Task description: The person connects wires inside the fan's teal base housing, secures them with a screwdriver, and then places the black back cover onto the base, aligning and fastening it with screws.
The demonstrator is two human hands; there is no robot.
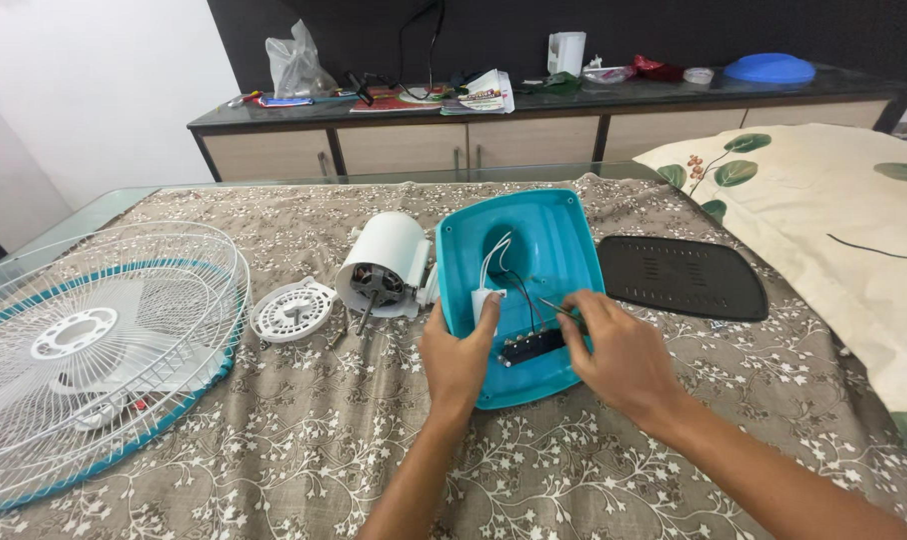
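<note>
An upturned turquoise fan base (544, 235) lies open on the patterned cloth, with wires, a white capacitor (484, 299) and a black switch block (534, 346) inside. My left hand (461, 360) grips the base's near left edge, thumb against the capacitor. My right hand (619, 350) pinches a thin dark tool (564, 312) whose tip points at the wires above the switch block. The white fan motor (384, 265) with its shaft lies just left of the base.
A white and turquoise fan grille with blades (94, 350) lies far left, a round white cover (294, 310) beside it. A black bottom plate (682, 277) rests to the right, a leaf-print pillow (844, 220) beyond it. A cluttered sideboard (534, 120) stands behind.
</note>
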